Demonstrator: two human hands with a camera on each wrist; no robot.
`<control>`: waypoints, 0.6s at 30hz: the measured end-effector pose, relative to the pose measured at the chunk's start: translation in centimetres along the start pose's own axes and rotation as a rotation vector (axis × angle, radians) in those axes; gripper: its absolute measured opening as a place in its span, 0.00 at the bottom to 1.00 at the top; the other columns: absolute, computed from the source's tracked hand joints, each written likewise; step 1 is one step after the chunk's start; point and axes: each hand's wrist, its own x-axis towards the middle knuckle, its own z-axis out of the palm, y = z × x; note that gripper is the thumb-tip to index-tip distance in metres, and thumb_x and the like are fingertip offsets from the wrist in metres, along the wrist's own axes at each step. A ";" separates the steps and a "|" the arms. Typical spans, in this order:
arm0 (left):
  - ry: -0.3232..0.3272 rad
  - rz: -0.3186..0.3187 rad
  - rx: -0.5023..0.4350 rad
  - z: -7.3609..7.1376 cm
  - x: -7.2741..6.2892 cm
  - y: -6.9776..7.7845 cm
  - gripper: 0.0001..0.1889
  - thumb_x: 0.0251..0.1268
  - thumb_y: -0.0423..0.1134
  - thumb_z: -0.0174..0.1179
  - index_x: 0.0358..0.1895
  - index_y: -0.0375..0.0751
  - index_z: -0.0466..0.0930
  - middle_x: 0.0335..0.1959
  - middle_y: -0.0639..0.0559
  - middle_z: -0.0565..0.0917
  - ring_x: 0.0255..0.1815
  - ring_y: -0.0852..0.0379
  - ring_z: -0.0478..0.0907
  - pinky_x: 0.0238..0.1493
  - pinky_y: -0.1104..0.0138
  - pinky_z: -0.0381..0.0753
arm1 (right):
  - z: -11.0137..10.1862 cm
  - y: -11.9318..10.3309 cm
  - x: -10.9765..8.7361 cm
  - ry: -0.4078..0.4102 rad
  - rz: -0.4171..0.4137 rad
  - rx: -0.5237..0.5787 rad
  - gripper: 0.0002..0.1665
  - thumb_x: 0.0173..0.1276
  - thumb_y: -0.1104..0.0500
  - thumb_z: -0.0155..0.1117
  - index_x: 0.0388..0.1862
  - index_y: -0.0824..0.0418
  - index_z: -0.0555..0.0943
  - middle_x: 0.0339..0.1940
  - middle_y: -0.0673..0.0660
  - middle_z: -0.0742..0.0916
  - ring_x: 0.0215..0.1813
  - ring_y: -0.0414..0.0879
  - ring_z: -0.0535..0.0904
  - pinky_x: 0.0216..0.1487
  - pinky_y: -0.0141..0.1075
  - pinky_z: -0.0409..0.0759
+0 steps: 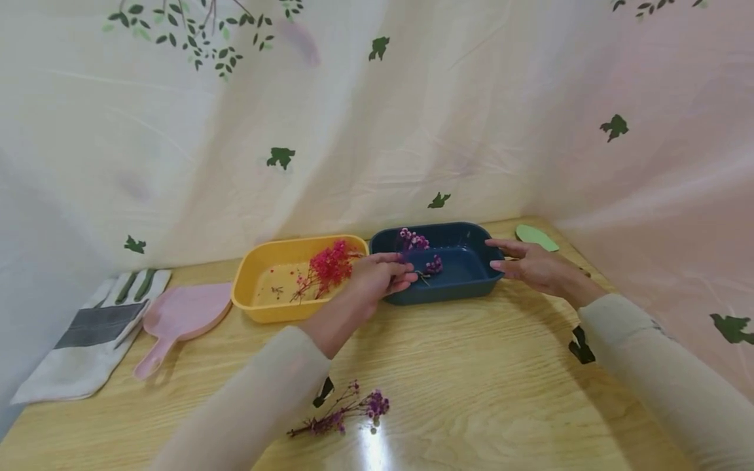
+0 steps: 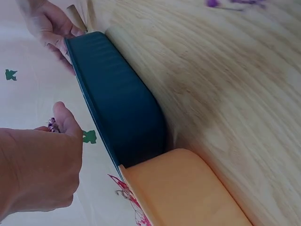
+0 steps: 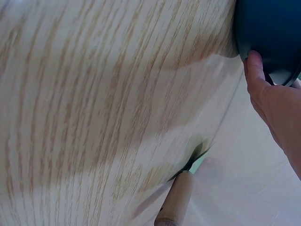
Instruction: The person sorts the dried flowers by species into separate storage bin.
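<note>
My left hand (image 1: 383, 275) is over the near left edge of the blue tray (image 1: 442, 294). Its fingers pinch the thin stem of a purple dried flower sprig (image 1: 434, 265); the left wrist view shows part of the blossom (image 2: 53, 125) behind the thumb. More purple blossoms (image 1: 414, 239) show just beyond the fingers, by the tray's left side. At the tray's right end my right hand (image 1: 538, 267) grips the rim, its thumb (image 3: 255, 68) against the outer wall. Touching the blue tray's left side is a yellow tray (image 1: 250, 304) holding red dried flowers (image 1: 332, 265).
Another purple sprig (image 1: 353, 412) lies on the wooden table near the front. At left are a pink flat piece with a handle (image 1: 185, 311) and a folded white cloth with a grey band (image 1: 100, 327). A green-bladed tool (image 1: 536, 237) with a wooden handle (image 3: 176, 197) lies behind the right arm.
</note>
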 end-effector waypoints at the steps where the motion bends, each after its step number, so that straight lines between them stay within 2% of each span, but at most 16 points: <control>1: 0.000 -0.003 -0.003 0.3 0.3 0.1 0.21 0.71 0.31 0.53 0.65 0.33 0.68 0.50 0.40 0.83 0.38 0.56 0.85 0.45 0.69 0.83 | 0.0 0.0 0.0 0.000 0.001 0.001 0.42 0.73 0.57 0.57 0.79 0.56 0.48 0.78 0.68 0.40 0.76 0.66 0.44 0.71 0.61 0.53; 6: 0.006 0.001 0.002 1.5 1.7 0.7 0.26 0.71 0.30 0.53 0.70 0.31 0.61 0.50 0.41 0.83 0.39 0.56 0.85 0.47 0.69 0.83 | 0.0 -0.1 0.0 0.002 0.006 0.005 0.43 0.73 0.56 0.58 0.79 0.56 0.48 0.78 0.68 0.41 0.76 0.66 0.45 0.71 0.60 0.54; 9: 0.003 0.020 0.031 1.8 2.3 1.0 0.28 0.71 0.31 0.54 0.71 0.29 0.58 0.54 0.39 0.81 0.48 0.52 0.82 0.55 0.65 0.79 | 0.0 -0.1 0.0 0.002 0.000 0.006 0.43 0.72 0.56 0.59 0.79 0.57 0.49 0.78 0.67 0.41 0.76 0.65 0.45 0.71 0.60 0.54; 11: -0.022 0.027 0.056 1.8 2.7 1.1 0.28 0.72 0.34 0.54 0.70 0.29 0.59 0.60 0.38 0.77 0.58 0.50 0.77 0.63 0.62 0.73 | 0.0 -0.1 0.0 0.003 -0.003 0.008 0.43 0.72 0.57 0.59 0.79 0.58 0.49 0.78 0.67 0.41 0.76 0.65 0.45 0.71 0.60 0.54; 14: -0.074 0.016 0.051 1.7 2.9 1.0 0.27 0.73 0.38 0.53 0.70 0.30 0.60 0.69 0.41 0.68 0.71 0.47 0.62 0.72 0.59 0.59 | 0.0 -0.1 -0.1 0.004 -0.003 0.013 0.42 0.73 0.57 0.58 0.78 0.58 0.49 0.78 0.68 0.42 0.76 0.65 0.44 0.71 0.60 0.53; 16: -0.103 0.005 0.029 1.6 3.1 0.8 0.26 0.74 0.40 0.52 0.70 0.31 0.63 0.73 0.43 0.62 0.75 0.46 0.54 0.75 0.58 0.52 | 0.0 -0.1 -0.1 0.005 0.000 0.011 0.42 0.73 0.58 0.58 0.78 0.58 0.49 0.78 0.68 0.42 0.76 0.66 0.45 0.71 0.60 0.53; 18: -0.113 -0.002 0.005 1.4 3.0 0.7 0.26 0.74 0.40 0.51 0.70 0.32 0.62 0.75 0.44 0.58 0.76 0.45 0.50 0.76 0.58 0.50 | 0.0 -0.1 -0.1 0.005 0.002 0.005 0.42 0.73 0.57 0.57 0.79 0.57 0.49 0.78 0.68 0.42 0.76 0.66 0.46 0.71 0.61 0.53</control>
